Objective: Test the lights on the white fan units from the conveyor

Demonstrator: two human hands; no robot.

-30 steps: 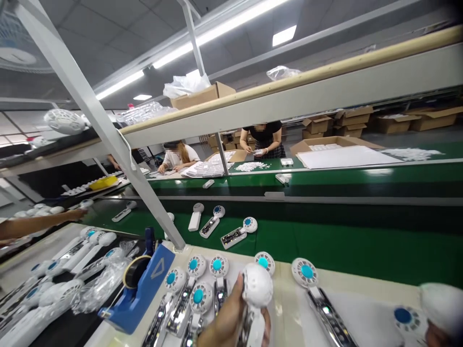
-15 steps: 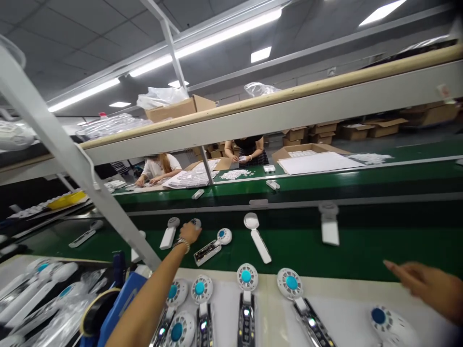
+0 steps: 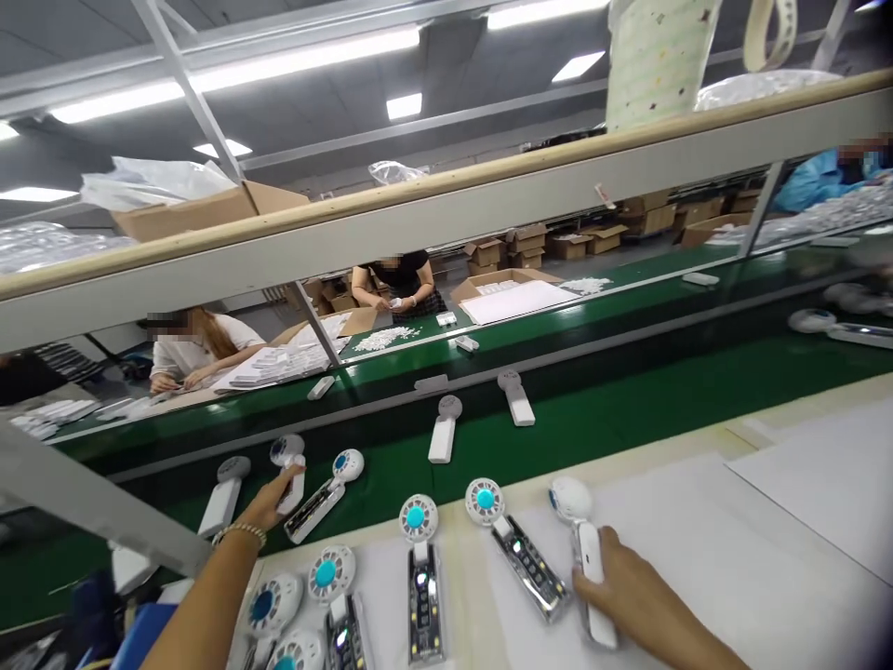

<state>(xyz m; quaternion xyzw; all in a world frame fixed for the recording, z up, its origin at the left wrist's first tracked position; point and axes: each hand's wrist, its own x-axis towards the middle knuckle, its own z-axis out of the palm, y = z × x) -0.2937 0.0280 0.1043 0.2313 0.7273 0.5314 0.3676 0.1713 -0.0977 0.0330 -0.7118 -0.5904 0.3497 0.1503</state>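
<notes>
My left hand (image 3: 269, 502) reaches over the green belt, closed round the handle of a white handheld fan (image 3: 286, 450). Just right of it lies a fan with an open handle (image 3: 312, 510), its inner parts showing. At the table's front, my right hand (image 3: 624, 582) grips another handheld fan (image 3: 573, 501) by its white handle, thumb on one side. To the left of that hand lies a fan with a blue hub (image 3: 485, 501), its opened handle showing a lit circuit board. A similar fan (image 3: 419, 518) lies further left, also lit.
The green conveyor belt (image 3: 648, 381) crosses the view, carrying several white fans, one of them a closed fan (image 3: 442, 437). A shelf beam (image 3: 391, 233) runs above it. A slanted white post (image 3: 90, 498) stands at left. Co-workers (image 3: 397, 284) sit beyond the belt.
The view has swung right. My right hand has come down from above the table and closed on a fan. My left hand now holds a fan by its handle at the belt.
</notes>
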